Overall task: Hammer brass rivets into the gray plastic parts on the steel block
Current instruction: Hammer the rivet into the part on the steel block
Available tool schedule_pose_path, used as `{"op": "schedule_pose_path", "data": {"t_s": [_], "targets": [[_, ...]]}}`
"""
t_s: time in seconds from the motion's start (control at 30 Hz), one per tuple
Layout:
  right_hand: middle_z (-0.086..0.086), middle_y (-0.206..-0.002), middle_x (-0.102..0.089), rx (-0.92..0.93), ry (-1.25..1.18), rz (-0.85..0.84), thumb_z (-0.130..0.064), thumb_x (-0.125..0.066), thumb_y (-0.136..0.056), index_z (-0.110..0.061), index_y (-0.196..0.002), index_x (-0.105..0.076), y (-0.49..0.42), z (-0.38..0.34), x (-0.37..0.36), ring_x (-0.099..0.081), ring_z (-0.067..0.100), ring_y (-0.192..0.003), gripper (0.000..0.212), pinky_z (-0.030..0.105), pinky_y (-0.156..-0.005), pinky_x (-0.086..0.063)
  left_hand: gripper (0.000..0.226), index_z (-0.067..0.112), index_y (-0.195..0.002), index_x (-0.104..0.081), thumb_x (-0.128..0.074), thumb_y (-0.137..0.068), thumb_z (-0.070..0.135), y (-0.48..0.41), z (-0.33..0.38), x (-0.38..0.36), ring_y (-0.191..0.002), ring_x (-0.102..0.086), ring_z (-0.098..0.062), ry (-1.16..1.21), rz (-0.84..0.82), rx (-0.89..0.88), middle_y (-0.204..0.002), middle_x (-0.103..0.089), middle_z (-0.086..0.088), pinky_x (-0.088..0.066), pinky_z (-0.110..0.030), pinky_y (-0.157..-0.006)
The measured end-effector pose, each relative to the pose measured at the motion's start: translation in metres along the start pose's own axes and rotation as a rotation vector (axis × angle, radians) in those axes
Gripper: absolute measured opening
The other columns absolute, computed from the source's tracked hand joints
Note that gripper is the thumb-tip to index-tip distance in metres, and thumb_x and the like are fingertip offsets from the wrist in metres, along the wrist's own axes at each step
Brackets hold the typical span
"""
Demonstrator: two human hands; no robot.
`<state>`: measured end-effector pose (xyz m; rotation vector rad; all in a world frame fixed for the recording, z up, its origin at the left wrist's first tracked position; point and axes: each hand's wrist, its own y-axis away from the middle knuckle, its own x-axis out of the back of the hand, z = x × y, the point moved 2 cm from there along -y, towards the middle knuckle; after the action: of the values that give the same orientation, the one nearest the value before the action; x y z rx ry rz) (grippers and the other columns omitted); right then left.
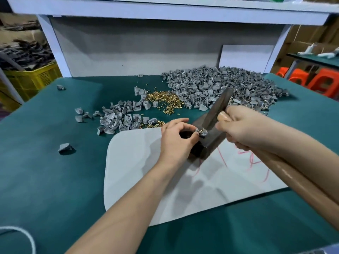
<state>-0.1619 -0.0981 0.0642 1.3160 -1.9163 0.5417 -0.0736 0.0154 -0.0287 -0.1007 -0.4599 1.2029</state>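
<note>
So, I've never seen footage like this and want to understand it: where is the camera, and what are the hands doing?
There is no machine here, only a person's two bare hands. One wide camera worn on the head films them, looking down at a green table. The left hand pinches a gray plastic part with a brass rivet in it on a dark steel block, which stands on a white board. The right hand grips a hammer near its head, which is close to the part. Behind lie loose brass rivets and a big pile of gray parts.
</note>
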Motion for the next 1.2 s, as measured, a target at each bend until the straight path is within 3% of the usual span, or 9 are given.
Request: {"op": "schedule_pose_path", "data": {"t_s": [0.17,0.27,0.43,0.57,0.73,1.1,1.2], "targets": [[0.009,-0.065,-0.045,0.022,0.126,0.062,-0.017,-0.047,-0.094,-0.002,-0.092,-0.045,0.000,0.000,-0.004,-0.045,0.021,-0.046,0.015,0.024,-0.037,-0.038,0.016,0.025,-0.075,-0.068,-0.074,-0.078,0.011,-0.001,-0.003,-0.001,-0.121,-0.045,-0.014,0.003,0.013,0.003,-0.107,-0.056,0.015,-0.031,-0.024,-0.101],[0.008,-0.068,-0.048,0.021,0.143,0.077,-0.019,-0.046,-0.094,-0.012,-0.085,-0.044,0.000,0.000,-0.003,-0.048,0.021,-0.051,0.013,0.023,-0.036,-0.039,0.016,0.027,-0.075,-0.068,-0.074,-0.078,0.013,0.000,-0.004,-0.001,-0.119,-0.041,-0.009,-0.002,0.012,0.004,-0.109,-0.056,0.017,-0.029,-0.020,-0.096],[0.007,-0.067,-0.047,0.061,0.155,0.090,-0.020,-0.046,-0.094,-0.009,-0.090,-0.044,0.000,0.005,-0.003,-0.047,0.020,-0.049,0.011,0.021,-0.032,-0.037,0.017,0.027,-0.073,-0.068,-0.074,-0.078,0.013,0.000,-0.003,-0.001,-0.119,-0.047,-0.014,0.008,0.027,-0.006,-0.109,-0.057,0.015,-0.035,-0.032,-0.104],[0.004,-0.060,-0.038,0.088,0.066,0.143,-0.021,-0.046,-0.093,-0.015,-0.080,-0.039,-0.001,0.008,0.006,-0.038,0.015,-0.038,0.016,0.020,-0.032,-0.033,0.018,0.026,-0.072,-0.067,-0.074,-0.078,0.011,0.000,-0.002,-0.001,-0.119,-0.049,-0.017,0.030,0.032,-0.007,-0.109,-0.059,0.013,-0.038,-0.040,-0.104],[0.004,-0.062,-0.038,0.079,0.046,0.131,-0.019,-0.047,-0.093,-0.018,-0.070,-0.030,-0.001,0.014,-0.004,-0.040,0.021,-0.047,0.028,0.023,-0.035,-0.036,0.023,0.029,-0.070,-0.065,-0.074,-0.078,0.010,0.001,0.000,-0.001,-0.119,-0.050,-0.018,0.029,0.034,-0.017,-0.109,-0.059,0.011,-0.038,-0.041,-0.104],[0.005,-0.066,-0.039,0.086,0.058,0.131,-0.018,-0.045,-0.093,-0.018,-0.073,-0.031,0.005,0.009,-0.007,-0.043,0.024,-0.053,0.026,0.026,-0.034,-0.038,0.020,0.027,-0.071,-0.067,-0.074,-0.078,0.010,0.002,0.001,-0.001,-0.119,-0.050,-0.018,0.041,0.027,0.002,-0.109,-0.060,0.012,-0.038,-0.042,-0.103],[0.004,-0.065,-0.041,0.104,0.049,0.137,-0.018,-0.045,-0.094,-0.015,-0.080,-0.038,0.006,0.010,-0.007,-0.044,0.024,-0.056,0.016,0.028,-0.039,-0.039,0.019,0.027,-0.072,-0.067,-0.074,-0.078,0.010,0.001,0.000,-0.001,-0.118,-0.051,-0.017,0.049,0.027,0.003,-0.108,-0.060,0.012,-0.039,-0.042,-0.103]]}}
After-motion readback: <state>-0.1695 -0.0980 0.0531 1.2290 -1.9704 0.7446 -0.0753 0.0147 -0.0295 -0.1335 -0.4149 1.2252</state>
